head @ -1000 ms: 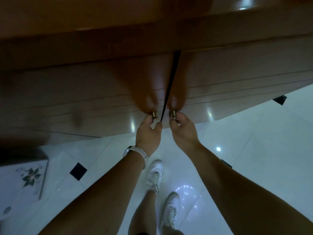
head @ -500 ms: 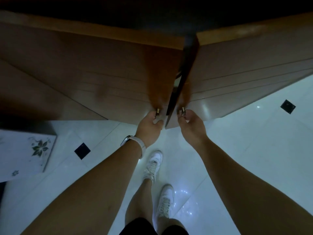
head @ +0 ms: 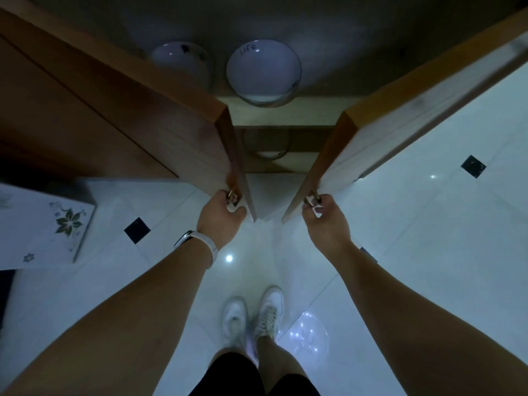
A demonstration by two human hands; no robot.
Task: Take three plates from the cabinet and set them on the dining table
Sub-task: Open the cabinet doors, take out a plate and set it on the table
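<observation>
The cabinet (head: 285, 115) stands open, its left door (head: 143, 121) and right door (head: 400, 110) swung outward over the white floor (head: 428, 238). On its dim shelf sit 2 white dishes (head: 264, 70), side by side. The left hand (head: 218, 217) grips the left knob (head: 232, 195); the right hand (head: 325, 221) pinches the right knob (head: 313, 199).

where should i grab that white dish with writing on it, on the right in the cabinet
Take the white round dish with dark writing by its near rim, the edge facing the opening between the two wooden cabinet doors. It sits at the shelf's front edge, so come straight in from the front, thumb over the rim and fingers beneath. Both hands are busy on the door knobs, so one must let go first.
</observation>
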